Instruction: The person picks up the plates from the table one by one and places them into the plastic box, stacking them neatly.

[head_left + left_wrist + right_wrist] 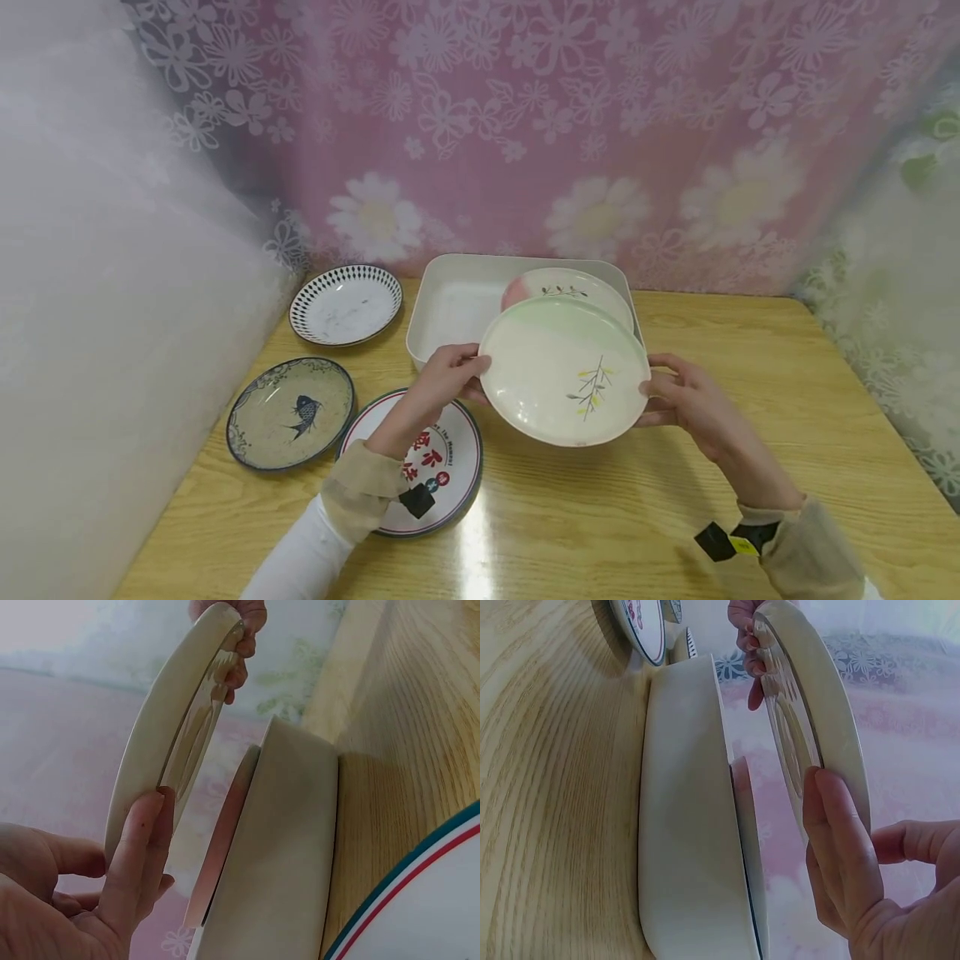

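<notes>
A round cream plate (547,375) with a pale green edge and a yellow-grey twig print is held up between both hands, tilted toward the head camera. My left hand (442,383) pinches its left rim, thumb on the face and fingers beneath. On the opposite rim my right hand (686,404) grips it the same way. Both wrist views show the plate's underside (795,727) raised above the table. Just behind it, a pink-edged plate (570,287) leans inside a white rectangular bin (453,304), its lower part hidden by the held plate.
Left of the bin lies a plate with a black diamond rim (348,304). Nearer is a beige fish plate (262,417), beside a white plate (461,450) with red lettering, partly under the left forearm. Wooden table (787,400) extends right; a pink floral curtain (480,167) hangs behind.
</notes>
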